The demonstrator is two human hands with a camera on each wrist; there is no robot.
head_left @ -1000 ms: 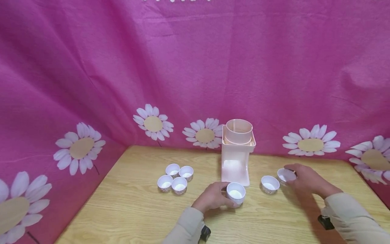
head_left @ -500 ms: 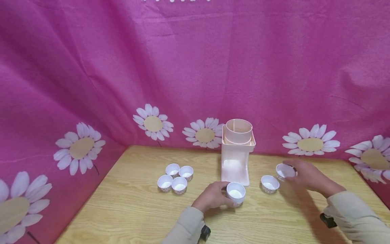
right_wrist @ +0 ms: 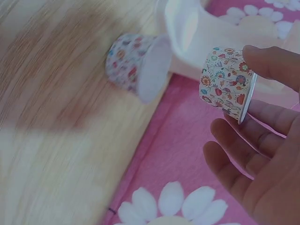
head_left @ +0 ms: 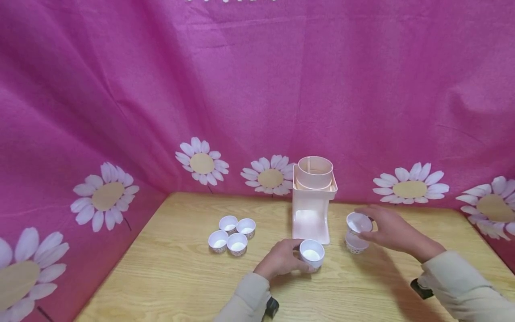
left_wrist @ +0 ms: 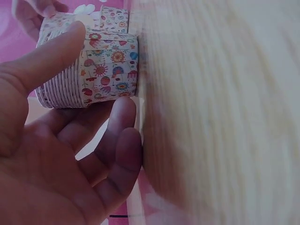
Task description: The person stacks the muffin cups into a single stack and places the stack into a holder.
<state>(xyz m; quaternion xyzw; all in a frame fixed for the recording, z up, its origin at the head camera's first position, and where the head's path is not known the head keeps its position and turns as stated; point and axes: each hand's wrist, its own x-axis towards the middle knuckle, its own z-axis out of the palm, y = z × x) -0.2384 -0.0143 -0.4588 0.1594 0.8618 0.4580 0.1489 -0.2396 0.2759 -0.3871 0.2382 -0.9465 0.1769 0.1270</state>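
My left hand (head_left: 281, 258) grips a stack of nested paper baking cups (left_wrist: 110, 68), white inside with a colourful flower print outside. In the left wrist view, the thumb lies along one side of the stack, near the layered rims. The stack's base is close to the wooden tabletop. My right hand (head_left: 388, 229) pinches a single paper baking cup (right_wrist: 225, 82) by its rim between thumb and fingers. That cup is raised, overlapping a matching baking cup (head_left: 356, 246) on the table in the head view. The right wrist view shows a gap between these two cups.
A pale pink plastic stand (head_left: 310, 201) with a round ring on top rises behind the left hand's stack. Several more printed baking cups (head_left: 237, 243) are grouped on the left of the wooden table (head_left: 181, 286). A pink flowered cloth (head_left: 257, 89) hangs behind.
My right hand has lifted its cup from the table and carried it left, over the neighbouring cup. The left hand and its stack have stayed in place.
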